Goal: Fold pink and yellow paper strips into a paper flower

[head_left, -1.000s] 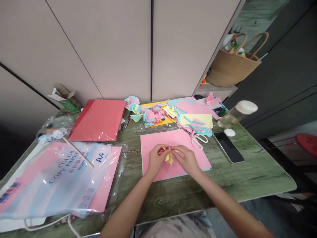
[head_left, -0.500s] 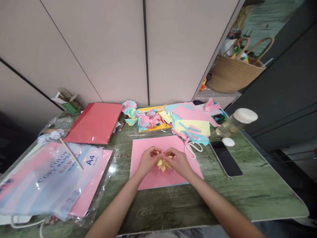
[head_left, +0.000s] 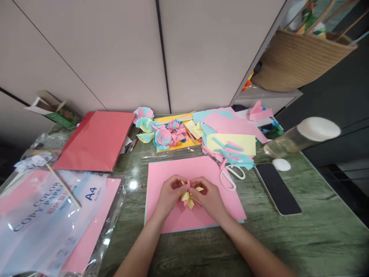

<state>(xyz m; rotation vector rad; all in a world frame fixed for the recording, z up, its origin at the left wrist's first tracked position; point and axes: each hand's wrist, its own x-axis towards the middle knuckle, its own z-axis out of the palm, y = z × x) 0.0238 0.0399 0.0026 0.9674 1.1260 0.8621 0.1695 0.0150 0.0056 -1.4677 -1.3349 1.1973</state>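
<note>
Between my fingertips is a small folded paper flower (head_left: pixel 188 201) with yellow, pointed petals and a bit of pink at its top. My left hand (head_left: pixel 172 194) pinches it from the left, thumb and fingers together. From the other side my right hand (head_left: pixel 209 197) pinches it too, so both hands meet at its centre, which the fingers partly hide. The flower is just over a stack of pink paper (head_left: pixel 164 173), with a blue edge showing beneath. White-handled scissors (head_left: pixel 230 177) rest at the stack's upper right corner.
Folded paper flowers (head_left: pixel 163 138) and cut scraps (head_left: pixel 230 142) crowd the back. A phone (head_left: pixel 278 188), a white lid (head_left: pixel 281 164) and a bottle (head_left: pixel 300 134) stand right. At left lie a red folder (head_left: pixel 96 140), a paper pack (head_left: pixel 57 219) and a stick (head_left: pixel 65 186).
My view has shifted slightly closer to the table. Both hands still pinch the paper flower over the pink stack, with only small finger movement.
</note>
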